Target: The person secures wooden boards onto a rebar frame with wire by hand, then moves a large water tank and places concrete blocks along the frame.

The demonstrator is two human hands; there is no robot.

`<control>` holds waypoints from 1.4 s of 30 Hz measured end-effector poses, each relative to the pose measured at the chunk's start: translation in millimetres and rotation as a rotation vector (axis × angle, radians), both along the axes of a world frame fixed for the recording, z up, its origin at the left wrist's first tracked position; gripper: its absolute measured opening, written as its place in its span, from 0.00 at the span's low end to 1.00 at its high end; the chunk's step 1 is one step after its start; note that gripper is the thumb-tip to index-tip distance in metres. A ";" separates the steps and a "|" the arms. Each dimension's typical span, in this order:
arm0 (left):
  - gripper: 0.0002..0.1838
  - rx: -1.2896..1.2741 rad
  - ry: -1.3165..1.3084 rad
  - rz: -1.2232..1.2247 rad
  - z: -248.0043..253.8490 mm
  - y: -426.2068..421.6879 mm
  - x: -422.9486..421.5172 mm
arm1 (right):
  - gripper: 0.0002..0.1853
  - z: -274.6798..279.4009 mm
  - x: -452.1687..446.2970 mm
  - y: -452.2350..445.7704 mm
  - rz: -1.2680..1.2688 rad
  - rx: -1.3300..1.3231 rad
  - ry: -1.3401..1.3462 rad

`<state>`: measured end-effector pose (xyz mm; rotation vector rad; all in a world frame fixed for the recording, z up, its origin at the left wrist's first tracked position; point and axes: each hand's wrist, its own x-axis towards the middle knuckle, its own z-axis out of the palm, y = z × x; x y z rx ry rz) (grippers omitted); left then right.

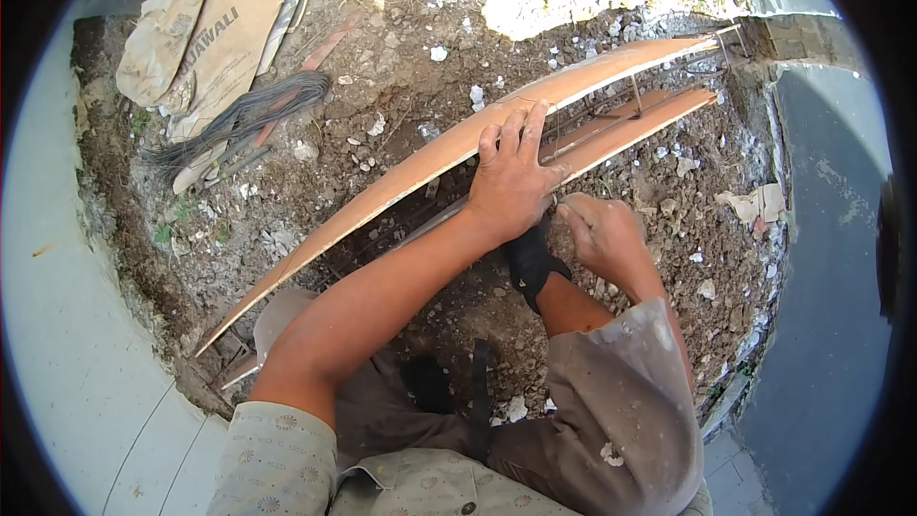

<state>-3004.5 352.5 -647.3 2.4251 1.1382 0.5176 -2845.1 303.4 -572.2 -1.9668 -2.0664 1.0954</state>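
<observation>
Two walls (821, 258) flank stony soil (382, 67); the left hand (511, 177) lies open on a board (411, 164), the right hand (608, 239) curled shut.

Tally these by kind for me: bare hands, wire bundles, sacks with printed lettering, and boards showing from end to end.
Hands (left hand, right hand): 2
Wire bundle: 1
Lettered sack: 1
Board showing end to end: 1
Total: 5
Partly hidden boards below are not counted.
</observation>
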 end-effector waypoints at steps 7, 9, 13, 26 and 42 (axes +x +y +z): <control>0.22 -0.007 -0.036 -0.013 -0.2 4.7 -0.9 | 0.07 -26.0 -4.5 -10.9 0.073 -0.035 -0.158; 0.28 0.001 -0.028 -0.011 0.0 0.6 -0.8 | 0.06 0.6 -0.6 5.9 -0.026 0.139 -0.010; 0.39 0.009 0.001 0.009 4.3 5.7 1.0 | 0.07 -40.4 3.2 -9.1 -0.092 -0.115 -0.475; 0.42 0.026 0.012 0.012 3.3 3.6 0.4 | 0.11 -15.0 3.1 -14.2 -0.105 0.123 0.026; 0.45 0.005 -0.021 0.026 1.7 4.2 0.4 | 0.11 -22.0 -4.4 -11.0 -0.079 0.158 -0.001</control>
